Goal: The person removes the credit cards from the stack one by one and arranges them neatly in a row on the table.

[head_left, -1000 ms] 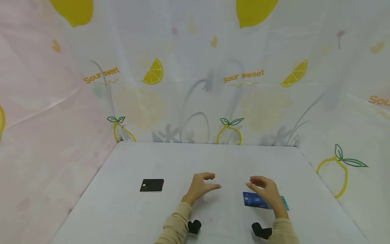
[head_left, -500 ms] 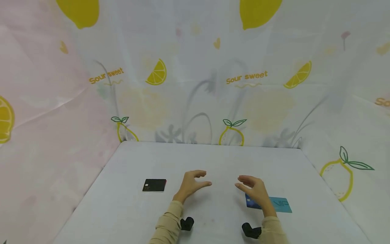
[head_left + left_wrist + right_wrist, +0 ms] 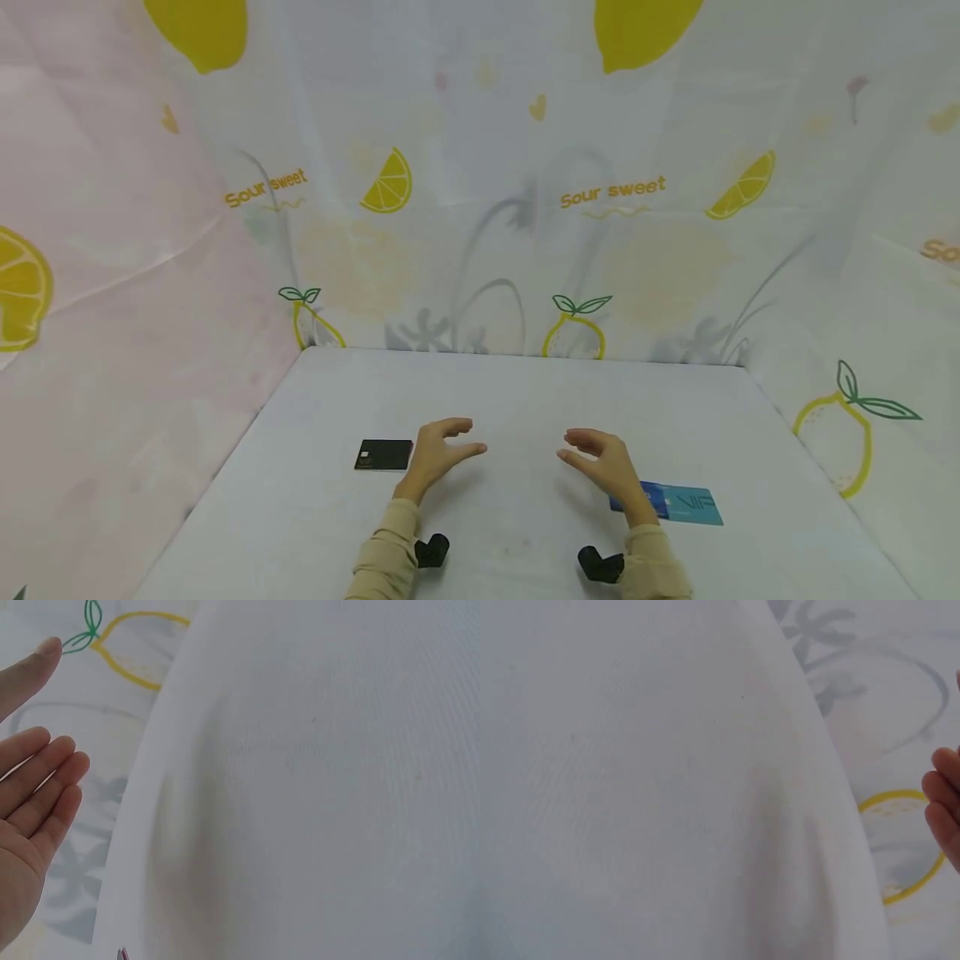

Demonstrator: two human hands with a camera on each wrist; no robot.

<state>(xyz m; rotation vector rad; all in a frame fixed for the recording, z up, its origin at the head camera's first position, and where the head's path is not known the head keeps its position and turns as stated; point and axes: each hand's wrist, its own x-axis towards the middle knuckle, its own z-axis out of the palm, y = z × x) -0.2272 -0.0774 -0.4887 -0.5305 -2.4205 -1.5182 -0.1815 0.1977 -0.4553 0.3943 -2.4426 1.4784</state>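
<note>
Above the middle of the white table, my left hand (image 3: 438,450) is held with its thumb apart from its loosely bent fingers and nothing between them. Just left of it lies a black card (image 3: 383,455), with a thin red edge showing at its right. My right hand (image 3: 606,463) faces the left one across a gap, likewise holding nothing. Behind the right wrist lie a dark blue card (image 3: 655,497), partly hidden, and a light blue card (image 3: 693,505) marked VIP. In the left wrist view the left palm (image 3: 22,851) shows bare; only fingertips (image 3: 946,778) show in the right wrist view.
A white table (image 3: 525,392) spreads under both hands. Lemon-printed cloth (image 3: 480,250) stands along its back and sides. Black wrist pieces (image 3: 432,551) sit by each sleeve.
Both hands have moved left, the left one close to the black card. More of the light blue card shows beside the right wrist. The head view has shifted slightly.
</note>
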